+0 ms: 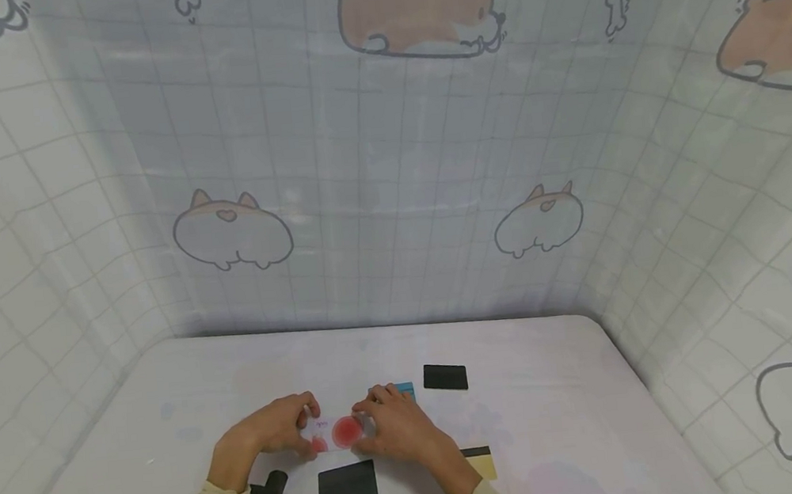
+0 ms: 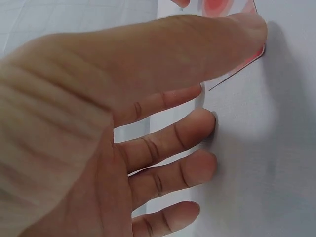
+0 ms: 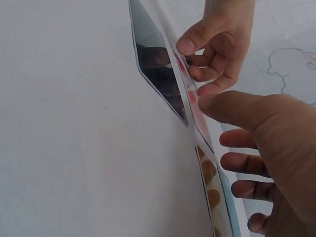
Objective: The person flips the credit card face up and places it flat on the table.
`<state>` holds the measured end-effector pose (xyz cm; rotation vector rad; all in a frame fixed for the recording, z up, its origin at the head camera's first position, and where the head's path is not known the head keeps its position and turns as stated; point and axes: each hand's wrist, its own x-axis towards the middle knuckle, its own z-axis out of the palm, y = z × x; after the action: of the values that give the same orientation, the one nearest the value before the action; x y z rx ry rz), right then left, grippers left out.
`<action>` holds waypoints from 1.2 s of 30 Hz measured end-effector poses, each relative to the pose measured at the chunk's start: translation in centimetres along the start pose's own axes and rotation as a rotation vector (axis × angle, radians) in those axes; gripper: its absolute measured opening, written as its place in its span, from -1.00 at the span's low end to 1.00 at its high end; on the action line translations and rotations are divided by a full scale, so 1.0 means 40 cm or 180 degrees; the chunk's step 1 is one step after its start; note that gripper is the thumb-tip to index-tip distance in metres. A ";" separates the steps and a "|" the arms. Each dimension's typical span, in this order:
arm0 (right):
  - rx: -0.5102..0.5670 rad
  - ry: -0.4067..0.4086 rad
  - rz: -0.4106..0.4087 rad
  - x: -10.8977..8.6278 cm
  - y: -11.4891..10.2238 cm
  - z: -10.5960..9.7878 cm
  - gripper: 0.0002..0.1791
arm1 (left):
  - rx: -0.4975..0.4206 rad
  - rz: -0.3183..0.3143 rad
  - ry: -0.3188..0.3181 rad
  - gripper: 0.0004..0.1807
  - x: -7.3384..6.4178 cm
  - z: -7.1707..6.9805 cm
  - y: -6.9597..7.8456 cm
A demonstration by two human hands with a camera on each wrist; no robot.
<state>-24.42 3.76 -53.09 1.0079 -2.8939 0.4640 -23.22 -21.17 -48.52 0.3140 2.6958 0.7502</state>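
Observation:
A pale card (image 1: 347,432) with red-pink circles lies between my two hands, low in the head view. My left hand (image 1: 271,432) holds it at its left end. In the left wrist view the thumb (image 2: 217,49) lies across the card's corner, while the other fingertips point down at the white tabletop. My right hand (image 1: 405,431) holds the right end, its thumb (image 3: 222,104) on the card in the right wrist view. Partly covered by the right hand is a blue card (image 1: 406,389). A black card (image 1: 347,487) lies just in front of the pale one.
Another black card (image 1: 445,377) lies farther back. A yellow card with a black band (image 1: 485,465) is partly hidden by the right forearm. Black wrist mounts (image 1: 271,490) sit by both wrists. Patterned curtains (image 1: 373,162) enclose the white table (image 1: 561,398) at its back and sides.

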 end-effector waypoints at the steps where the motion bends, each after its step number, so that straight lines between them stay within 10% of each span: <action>1: -0.0001 0.0011 -0.0009 -0.001 0.001 -0.001 -0.48 | -0.0006 0.0008 -0.0006 -0.45 -0.001 -0.002 0.001; 14: 0.0255 0.0187 -0.0132 -0.015 0.020 -0.039 -0.47 | 0.0111 0.0364 0.0143 -0.39 0.004 -0.016 0.044; 26: 0.0512 0.0109 -0.0410 -0.046 0.023 -0.043 -0.45 | 0.0696 0.1147 0.0576 -0.65 -0.031 0.038 0.044; 36: 0.0259 -0.0215 -0.0560 -0.102 0.047 -0.013 -0.34 | 0.0856 0.0767 0.0090 -0.41 -0.079 0.086 0.058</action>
<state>-22.40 7.77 -53.65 1.3007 -2.8299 0.5503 -18.76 -18.56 -49.26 0.7076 2.8188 0.4530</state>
